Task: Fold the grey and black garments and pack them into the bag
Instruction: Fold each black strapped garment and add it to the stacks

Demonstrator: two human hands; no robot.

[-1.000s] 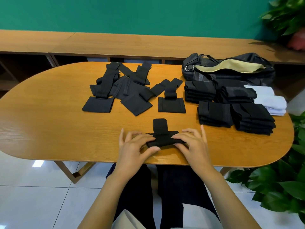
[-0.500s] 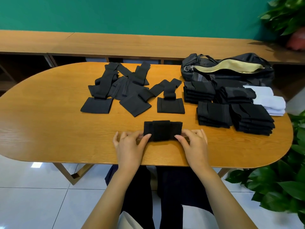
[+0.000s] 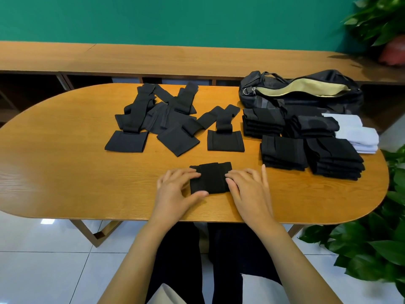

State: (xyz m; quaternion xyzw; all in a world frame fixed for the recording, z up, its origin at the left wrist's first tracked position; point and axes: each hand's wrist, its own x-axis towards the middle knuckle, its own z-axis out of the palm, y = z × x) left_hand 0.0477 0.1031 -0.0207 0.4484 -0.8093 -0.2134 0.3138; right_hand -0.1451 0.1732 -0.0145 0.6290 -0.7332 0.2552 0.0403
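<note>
Near table edge: folded black garment.
Left hand: pinches its left side.
Right hand: flat fingers press right side.

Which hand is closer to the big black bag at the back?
The right hand. It touches the folded black garment's right edge, on the bag's side; the left hand holds the garment's left edge, farther away.

I can read no words, labels, brands or numbers here: not on the folded black garment at the frame's lower middle, nor on the bag at upper right.
</note>
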